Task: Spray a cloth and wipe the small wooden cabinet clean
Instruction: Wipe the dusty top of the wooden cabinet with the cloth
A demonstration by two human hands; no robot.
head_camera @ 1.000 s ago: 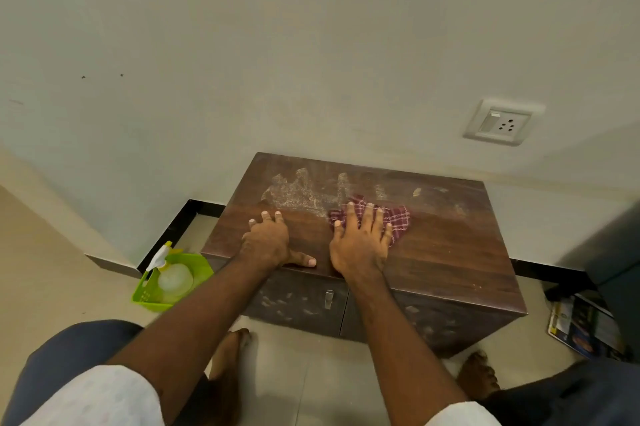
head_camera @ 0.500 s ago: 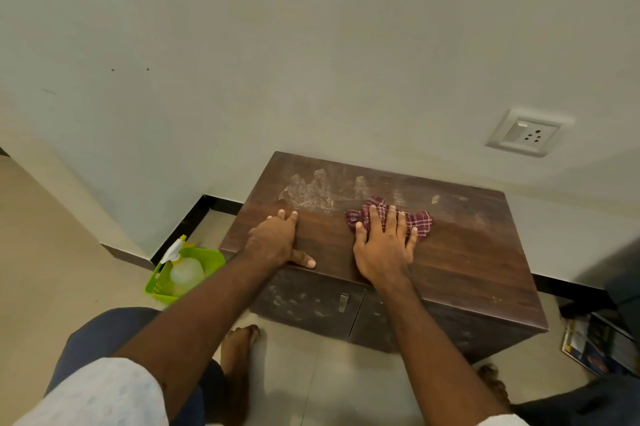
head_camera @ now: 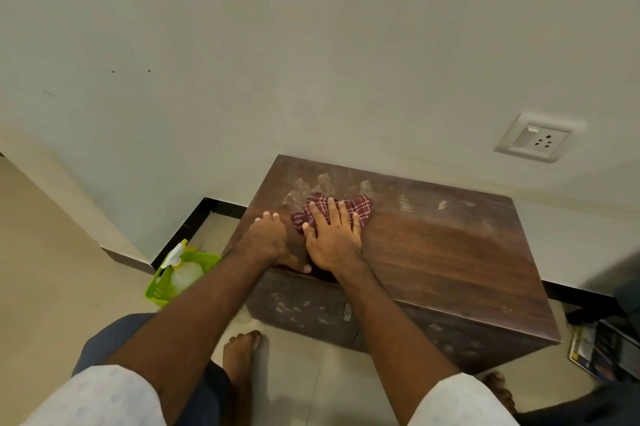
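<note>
- The spray bottle [head_camera: 183, 270] stands in the green basket [head_camera: 162, 287] on the floor, left of the cabinet [head_camera: 433, 252].
- My left hand [head_camera: 268, 242] lies flat near the top's left front edge, fingers together, gripping nothing.
- My right hand [head_camera: 330, 238] is spread, palm down, pressing the checked cloth [head_camera: 349, 209] onto the top.
- The cloth looks soft, light and bunched; I judge flat pressure controls it better than a pinch.
- It sticks out beyond my fingertips, touching the pale dust smears [head_camera: 311, 188] toward the wall.
</note>
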